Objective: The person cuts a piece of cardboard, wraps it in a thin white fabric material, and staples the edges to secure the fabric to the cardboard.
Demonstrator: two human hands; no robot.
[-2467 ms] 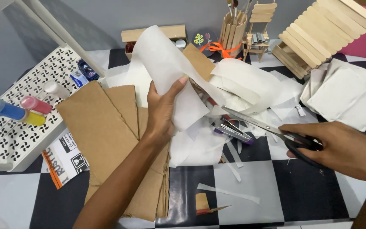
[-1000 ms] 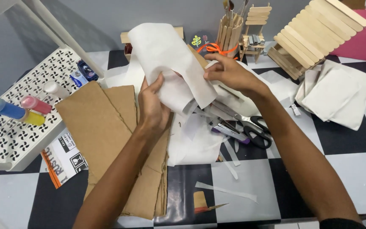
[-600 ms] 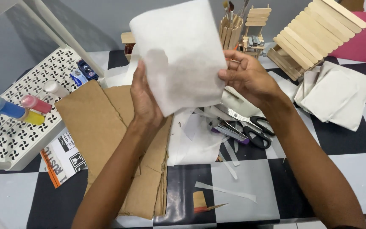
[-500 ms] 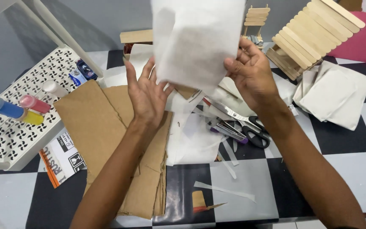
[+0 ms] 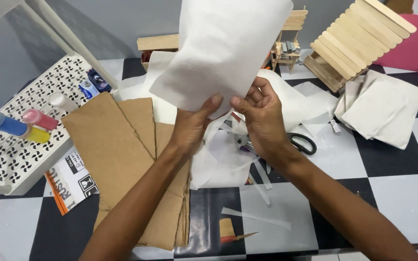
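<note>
Both hands hold up a large white sheet of paper (image 5: 228,48) by its lower edge, in front of me. My left hand (image 5: 192,128) pinches the bottom edge left of centre, and my right hand (image 5: 262,118) pinches it just to the right, thumbs nearly meeting. The sheet stands upright and hides the table behind it. Black-handled scissors (image 5: 302,143) lie on the table just right of my right hand, partly hidden by it.
Brown cardboard pieces (image 5: 117,150) lie under my left arm. White paper scraps and strips (image 5: 255,218) litter the checkered table. A white perforated tray (image 5: 20,130) with paint bottles sits left. A craft-stick structure (image 5: 354,43) and folded white paper (image 5: 385,108) are at right.
The right hand put the scissors down and took the sheet. Both hands lifted the paper upright and shifted their grip down to its bottom edge.
</note>
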